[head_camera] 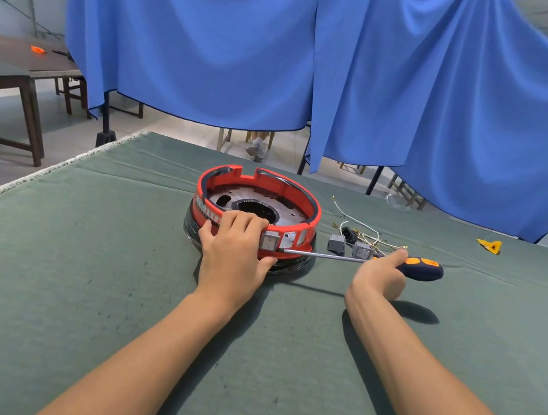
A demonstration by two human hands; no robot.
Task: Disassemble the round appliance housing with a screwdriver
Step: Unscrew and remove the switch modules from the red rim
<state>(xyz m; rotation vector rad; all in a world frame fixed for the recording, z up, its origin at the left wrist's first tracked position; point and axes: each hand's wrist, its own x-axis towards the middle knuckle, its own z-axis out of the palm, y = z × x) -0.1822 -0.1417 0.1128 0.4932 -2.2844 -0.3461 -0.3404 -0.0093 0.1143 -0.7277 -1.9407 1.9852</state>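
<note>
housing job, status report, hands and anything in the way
Left hand grips red housing. Right hand holds screwdriver, tip at near wall by switch. Loose wires lie right, clear.

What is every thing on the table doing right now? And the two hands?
red round housing: upright on the green cloth, open on top.
left hand: grips the housing's near rim.
right hand: holds the screwdriver.
screwdriver: lying level, tip at the housing's side.
switch in the housing: still fitted in the wall.
two loose grey switches: out, lying on the cloth.
loose wires: out, lying tangled.
</note>
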